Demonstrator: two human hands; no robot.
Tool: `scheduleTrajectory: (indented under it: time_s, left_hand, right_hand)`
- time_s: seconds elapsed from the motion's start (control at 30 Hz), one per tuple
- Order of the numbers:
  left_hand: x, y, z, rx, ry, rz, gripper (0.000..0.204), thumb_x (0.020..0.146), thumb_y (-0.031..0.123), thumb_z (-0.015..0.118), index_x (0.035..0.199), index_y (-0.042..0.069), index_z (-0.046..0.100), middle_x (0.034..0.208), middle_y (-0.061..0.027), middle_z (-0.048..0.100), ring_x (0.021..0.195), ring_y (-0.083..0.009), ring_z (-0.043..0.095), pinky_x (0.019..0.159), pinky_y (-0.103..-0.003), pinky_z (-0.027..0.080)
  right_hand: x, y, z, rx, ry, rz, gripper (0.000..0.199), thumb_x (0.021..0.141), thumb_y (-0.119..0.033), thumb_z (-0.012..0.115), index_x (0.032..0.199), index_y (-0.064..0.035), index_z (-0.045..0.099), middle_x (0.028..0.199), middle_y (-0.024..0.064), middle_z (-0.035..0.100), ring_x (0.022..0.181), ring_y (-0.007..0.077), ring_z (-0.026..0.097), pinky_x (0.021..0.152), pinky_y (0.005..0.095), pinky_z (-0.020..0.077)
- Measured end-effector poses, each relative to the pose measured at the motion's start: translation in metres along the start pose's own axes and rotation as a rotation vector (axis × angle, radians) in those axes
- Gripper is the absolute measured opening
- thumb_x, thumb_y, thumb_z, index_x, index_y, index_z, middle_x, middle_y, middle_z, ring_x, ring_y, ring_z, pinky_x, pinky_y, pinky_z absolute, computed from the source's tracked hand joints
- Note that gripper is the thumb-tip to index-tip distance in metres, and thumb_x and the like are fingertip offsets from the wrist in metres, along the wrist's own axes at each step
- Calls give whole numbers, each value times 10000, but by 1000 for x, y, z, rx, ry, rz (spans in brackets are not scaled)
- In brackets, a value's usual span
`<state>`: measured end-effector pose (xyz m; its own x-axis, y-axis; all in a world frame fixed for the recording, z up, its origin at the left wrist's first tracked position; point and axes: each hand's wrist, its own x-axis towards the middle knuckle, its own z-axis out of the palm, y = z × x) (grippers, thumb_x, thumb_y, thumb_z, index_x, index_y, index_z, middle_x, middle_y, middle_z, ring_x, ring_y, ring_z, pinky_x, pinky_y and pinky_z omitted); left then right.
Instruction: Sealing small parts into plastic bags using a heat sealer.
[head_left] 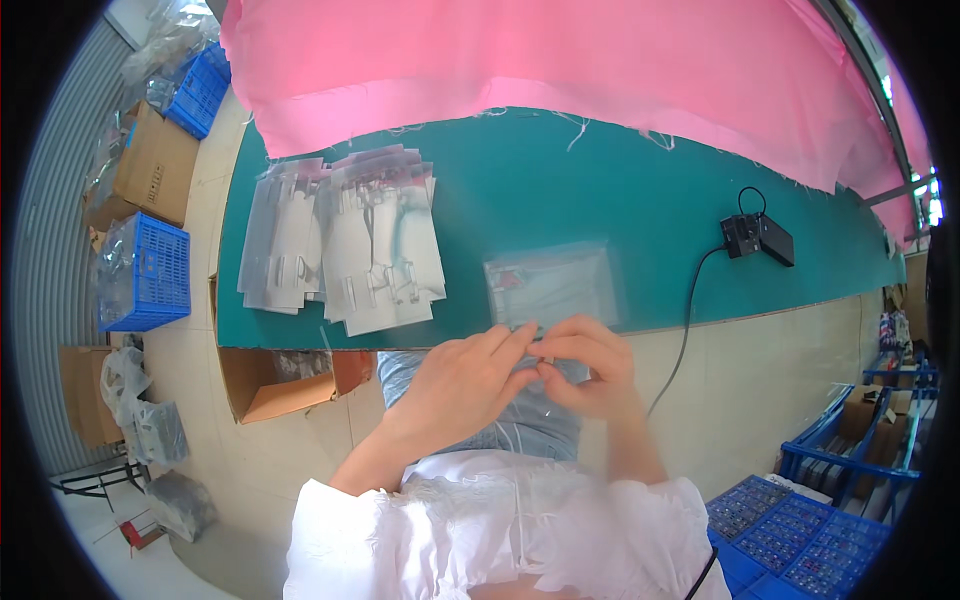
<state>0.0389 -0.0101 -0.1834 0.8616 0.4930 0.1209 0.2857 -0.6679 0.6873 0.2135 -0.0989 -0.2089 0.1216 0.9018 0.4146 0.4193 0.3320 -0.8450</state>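
Hands meet at the near edge of the table (620, 190), just over the person's lap. Left hand (462, 385) and right hand (590, 365) both pinch a small clear plastic piece (545, 352) between fingertips, thumbs and forefingers pressed together on it; its exact shape is too small and see-through to tell. Just beyond the hands, a clear flat sheet (550, 283) lies on the table, near the edge.

Table top is green, long, running left to right. Pink cloth (560, 70) hangs over its far side. Left part carries a stack of clear flat blanks (345, 245), fanned and overlapping, well apart from the hands. Right part has a small black box (757, 238) with a cable (685, 330) running off the near edge to the floor.

Floor is pale. Open cardboard box (285, 385) sits under the table's left end. Blue crates (145, 272) and more cardboard boxes (150, 165) stand on the left with bagged stuff. More blue trays (800, 530) at lower right. Person wears white frilled sleeves.
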Motion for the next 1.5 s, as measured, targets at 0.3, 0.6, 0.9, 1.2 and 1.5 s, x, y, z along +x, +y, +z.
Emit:
scheduleTrajectory:
  time_s: [0.3,0.6,0.9,1.2,1.5]
  left_hand:
    - [3,-7,2,-71,-27,35,243,868,159,604,1081,57,657,796,-98,610,753,-295,608,634,-397,477]
    - [-2,-19,8,-147,-96,-44,259,883,209,602,1108,97,663,769,-104,642,747,-301,613,651,-405,475]
    - [-10,-32,15,-187,-161,-63,253,889,254,605,1066,88,678,752,-115,637,738,-302,607,651,-391,467]
    - [-14,-35,12,-245,-178,-90,238,889,238,610,1054,88,693,763,-127,650,733,-290,617,650,-393,464]
    - [-22,-42,10,-270,-145,-104,188,866,185,642,992,68,719,799,-97,687,726,-259,604,654,-366,468]
  right_hand:
    - [3,1,3,-47,33,42,223,596,27,708,800,-61,690,868,64,540,724,147,573,600,255,454]
    - [1,3,4,-52,68,105,204,592,37,693,772,-55,669,871,68,537,704,143,558,599,260,450]
    - [1,3,1,-88,97,149,169,611,38,684,757,-43,662,856,62,529,706,119,551,587,231,444]
    - [1,1,-3,-104,117,178,185,608,65,681,761,-37,654,865,47,526,665,123,567,578,246,481]
    - [-8,6,-9,8,130,281,158,649,88,653,774,-8,650,904,65,495,754,120,557,608,210,488]
